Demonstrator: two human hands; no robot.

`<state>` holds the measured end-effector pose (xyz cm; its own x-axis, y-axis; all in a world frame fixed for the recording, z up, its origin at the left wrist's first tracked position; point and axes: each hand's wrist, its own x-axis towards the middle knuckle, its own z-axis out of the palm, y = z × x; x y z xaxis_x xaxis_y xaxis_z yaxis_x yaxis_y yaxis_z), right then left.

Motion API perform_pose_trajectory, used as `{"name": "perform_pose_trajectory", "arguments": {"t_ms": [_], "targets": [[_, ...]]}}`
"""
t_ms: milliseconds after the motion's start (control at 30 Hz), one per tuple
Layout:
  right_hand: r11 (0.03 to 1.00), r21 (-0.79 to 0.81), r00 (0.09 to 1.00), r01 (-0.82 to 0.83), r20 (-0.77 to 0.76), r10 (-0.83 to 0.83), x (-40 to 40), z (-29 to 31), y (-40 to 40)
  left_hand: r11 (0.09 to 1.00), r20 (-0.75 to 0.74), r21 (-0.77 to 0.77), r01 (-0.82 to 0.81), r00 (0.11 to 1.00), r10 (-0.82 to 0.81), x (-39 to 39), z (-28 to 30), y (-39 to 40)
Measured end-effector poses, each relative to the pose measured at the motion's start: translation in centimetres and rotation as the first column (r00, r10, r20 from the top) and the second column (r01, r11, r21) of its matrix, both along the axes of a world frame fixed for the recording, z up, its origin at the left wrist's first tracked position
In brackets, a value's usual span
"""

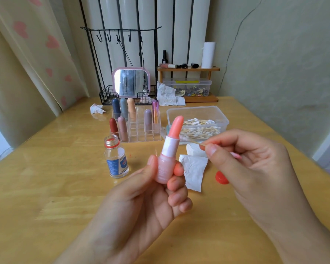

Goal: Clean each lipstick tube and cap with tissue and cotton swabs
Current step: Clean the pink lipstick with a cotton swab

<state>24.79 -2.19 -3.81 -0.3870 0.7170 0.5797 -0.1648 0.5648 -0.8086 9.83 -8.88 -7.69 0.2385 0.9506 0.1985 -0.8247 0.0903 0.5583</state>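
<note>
Head view: left hand (141, 197) grips the uncapped lipstick tube (169, 155) upright above the near middle of the wooden table (46, 187); right hand (251, 168) pinches a cotton swab (191, 140) against its collar. Far side: clear organiser (141, 130), swab box (197, 123), mirror (131, 82), cracked wall (284, 63), heart-print curtain (27, 54).

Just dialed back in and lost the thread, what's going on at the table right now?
A person is cleaning an uncapped lipstick. The left hand holds its pink tube upright, bullet extended, while the right hand pinches a cotton swab with its tip at the tube's collar. Folded tissue, an open small bottle and its red cap lie on the table. More lipsticks stand in the clear organizer.
</note>
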Motion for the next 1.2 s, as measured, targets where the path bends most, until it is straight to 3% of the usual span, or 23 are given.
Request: {"name": "perform_pose_trajectory", "arguments": {"t_ms": [300, 400, 500, 633, 800, 967, 1200], "targets": [[0.998, -0.024, 0.999, -0.051, 0.001, 0.051, -0.1, 0.0, 0.0, 0.998, -0.03, 0.024, 0.055, 0.998, -0.055, 0.1, -0.2, 0.0], [0.999, -0.029, 1.0, -0.028, -0.001, 0.028, 0.0, 0.0, 0.2, 0.996, -0.071, 0.051, -0.068, 0.995, 0.072, 0.3, -0.2, 0.0], [1.0, -0.014, 1.0, -0.003, 0.005, 0.003, 0.1, 0.1, 0.2, 0.947, -0.2, 0.028, -0.32, 0.926, 0.319, 0.2, -0.2, -0.1], [1.0, -0.012, 1.0, 0.013, 0.015, -0.012, -0.1, -0.1, -0.1, 0.863, -0.374, 0.066, -0.5, 0.79, 0.486, 0.2, 0.1, -0.3], [0.999, 0.035, 0.998, 0.042, 0.035, -0.043, -0.1, -0.4, -0.1, 0.827, -0.512, 0.158, -0.539, 0.671, 0.536, 0.4, 0.3, -0.8], [0.975, 0.22, 0.988, 0.032, 0.143, -0.065, -0.1, -1.0, 0.1, 0.831, -0.515, 0.167, -0.531, 0.672, 0.532, 0.6, 0.5, -0.9], [0.94, 0.322, 0.978, 0.116, 0.127, -0.164, 0.1, -0.9, 0.3, 0.792, -0.538, 0.193, -0.579, 0.613, 0.579, 0.7, 0.7, -0.9]]}}
